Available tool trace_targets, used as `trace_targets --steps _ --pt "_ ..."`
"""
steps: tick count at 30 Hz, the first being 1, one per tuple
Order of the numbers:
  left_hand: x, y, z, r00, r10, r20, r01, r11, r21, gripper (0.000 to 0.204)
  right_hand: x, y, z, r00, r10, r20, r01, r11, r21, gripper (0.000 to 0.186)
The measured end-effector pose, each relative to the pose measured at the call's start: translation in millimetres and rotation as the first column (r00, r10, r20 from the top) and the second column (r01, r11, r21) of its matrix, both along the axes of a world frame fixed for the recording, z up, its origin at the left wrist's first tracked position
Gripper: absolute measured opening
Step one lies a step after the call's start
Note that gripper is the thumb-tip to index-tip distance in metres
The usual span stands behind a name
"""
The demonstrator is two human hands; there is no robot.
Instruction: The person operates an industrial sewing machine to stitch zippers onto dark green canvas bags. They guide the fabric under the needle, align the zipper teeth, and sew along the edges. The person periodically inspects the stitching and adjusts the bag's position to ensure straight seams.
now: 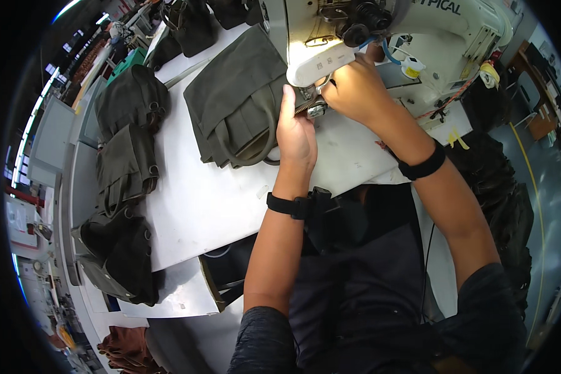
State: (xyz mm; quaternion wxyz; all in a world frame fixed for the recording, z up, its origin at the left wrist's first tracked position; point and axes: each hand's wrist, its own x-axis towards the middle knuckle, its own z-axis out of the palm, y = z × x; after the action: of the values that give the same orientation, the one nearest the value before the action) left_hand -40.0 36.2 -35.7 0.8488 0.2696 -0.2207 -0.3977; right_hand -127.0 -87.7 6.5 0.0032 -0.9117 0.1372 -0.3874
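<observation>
A dark grey-green fabric bag [234, 93] with a looped handle lies on the white table, its right edge under the sewing machine's head [321, 65]. My left hand [297, 138] grips the bag's edge beside the needle area, thumb pointing up and the other fingers mostly hidden. A zipper-like strip [303, 108] shows by that thumb. Close to the metal presser parts [316, 110], my right hand [358, 90] is closed with its fingers curled. Whatever those fingers hold is hidden by the hand and the machine head.
More dark bags [131, 103] are lined up along the table's left side, with others at the back. The sewing machine body [442, 37] stands at the far right. Piled dark fabric [495, 187] lies right of my arm. The white table [193, 218] has its near edge before my lap.
</observation>
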Motion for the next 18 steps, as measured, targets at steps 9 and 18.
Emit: trace_targets --steps 9,18 --pt "-7 -8 4 0.992 0.039 -0.120 -0.047 0.997 -0.060 0.049 -13 -12 -1 0.995 0.011 -0.096 0.003 0.988 0.152 0.028" --pt "7 0 -2 0.999 0.052 -0.009 -0.052 0.999 0.004 0.049 10 -33 -11 0.982 0.150 -0.118 -0.158 0.985 -0.066 0.021"
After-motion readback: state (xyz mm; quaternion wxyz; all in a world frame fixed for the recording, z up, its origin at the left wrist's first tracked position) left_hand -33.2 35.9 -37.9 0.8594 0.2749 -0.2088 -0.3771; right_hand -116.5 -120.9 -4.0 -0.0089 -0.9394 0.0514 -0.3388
